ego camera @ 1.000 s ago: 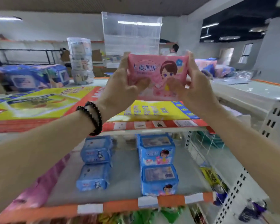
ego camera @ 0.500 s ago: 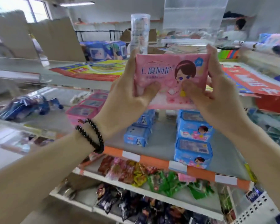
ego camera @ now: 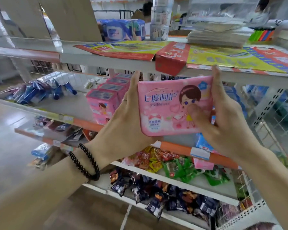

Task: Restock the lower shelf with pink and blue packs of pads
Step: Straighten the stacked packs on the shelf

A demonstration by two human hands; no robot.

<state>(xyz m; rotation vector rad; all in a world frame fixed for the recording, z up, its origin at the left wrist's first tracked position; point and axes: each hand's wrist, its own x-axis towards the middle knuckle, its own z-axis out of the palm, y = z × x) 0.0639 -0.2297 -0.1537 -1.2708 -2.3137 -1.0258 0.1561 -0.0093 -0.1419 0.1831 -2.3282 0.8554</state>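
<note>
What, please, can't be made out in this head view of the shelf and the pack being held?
- Blue packs: mostly hidden behind the pink pack and right hand.
- Pink row on the shelf: its right side is covered by the left hand; count unclear.
- Pink pack's small print: too small to read.
- Price labels on the shelf edge: blurred.

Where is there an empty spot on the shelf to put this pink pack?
Bare shelf shows between the loose blue packs and the row of pink packs. Behind the held pink pack it is hidden. The snack shelves below are crowded.
</note>
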